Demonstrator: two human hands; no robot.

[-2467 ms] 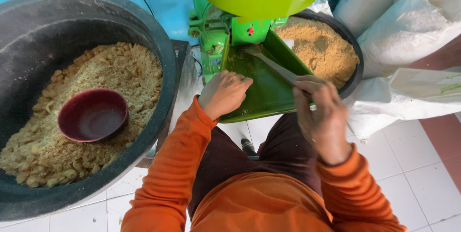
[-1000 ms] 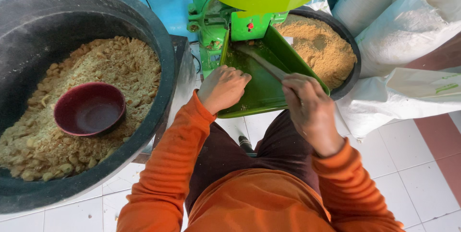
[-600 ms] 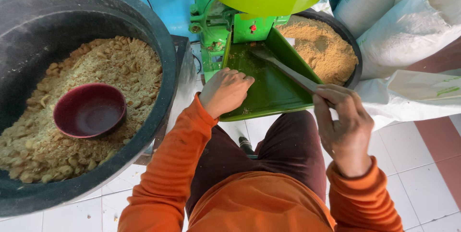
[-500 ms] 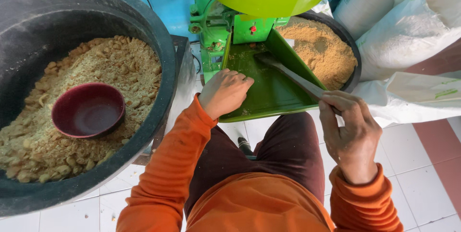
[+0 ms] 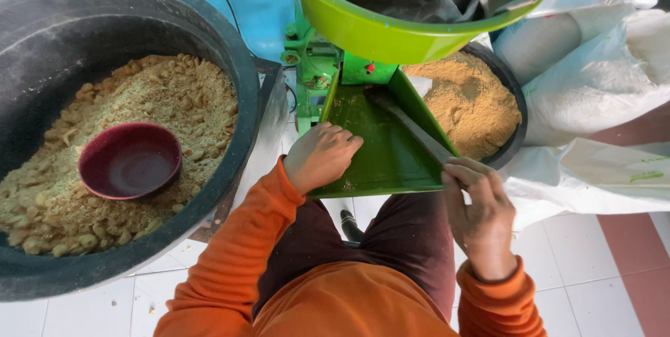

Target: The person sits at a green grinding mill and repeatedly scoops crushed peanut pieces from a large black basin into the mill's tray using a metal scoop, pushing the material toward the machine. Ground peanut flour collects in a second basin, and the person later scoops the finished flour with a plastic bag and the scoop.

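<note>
The right hand (image 5: pixel 476 220) is now sitting closer to the lower edge of the green chute (image 5: pixel 380 148) than it was half a second ago, when it hung further out to the right and lower; the flat stick (image 5: pixel 412 131) it is holding is being drawn back along the chute's right wall. Judging from that, the hand is working through another scraping stroke, pulling meal down the chute rather than lifting the stick away.

The stick is lying with its long axis running diagonally up the chute: its far tip is pointing toward the chute's top, under the lime-green hopper (image 5: pixel 391 26), and its near end is disappearing into the right hand just past the chute's lower right corner. The fingers of that hand are curling closed around the stick's end.

The left hand (image 5: pixel 321 157) is resting on the chute's lower left edge, fingers bent loosely, knuckles up, gripping nothing that shows.

Left of the chute a big black tub (image 5: pixel 209 51) is holding coarse feed with a maroon bowl (image 5: pixel 130 160) on top; right of the chute a second black basin (image 5: pixel 513 117) is filling with fine brown meal (image 5: pixel 464 103)
</note>
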